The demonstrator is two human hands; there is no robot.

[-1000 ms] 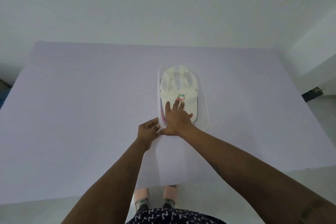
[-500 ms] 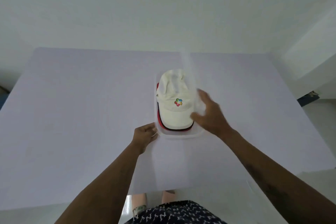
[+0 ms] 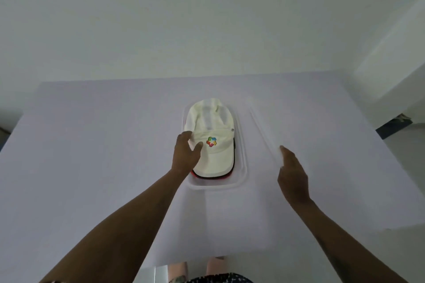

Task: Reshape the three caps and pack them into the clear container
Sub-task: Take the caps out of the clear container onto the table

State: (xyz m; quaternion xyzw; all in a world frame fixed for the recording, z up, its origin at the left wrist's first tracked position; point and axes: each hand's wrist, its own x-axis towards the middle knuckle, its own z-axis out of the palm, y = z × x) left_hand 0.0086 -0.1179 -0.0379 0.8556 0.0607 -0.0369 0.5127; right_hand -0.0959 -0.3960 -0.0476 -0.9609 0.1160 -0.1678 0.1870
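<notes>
White cap point(image 3: 215, 158) in clear container point(image 3: 245, 167) | left hand point(image 3: 185, 156) grip apparently pinching it | right hand point(image 3: 292, 177) grip wide

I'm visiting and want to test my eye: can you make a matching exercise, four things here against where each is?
Things:
1 white cap
2 clear lid
3 left hand
4 right hand

Places:
a at the lid's near end
b topmost in the clear container
c holding the cap's left side
d on the table, right of the container

Pairs: 1-b; 2-d; 3-c; 4-a
</notes>
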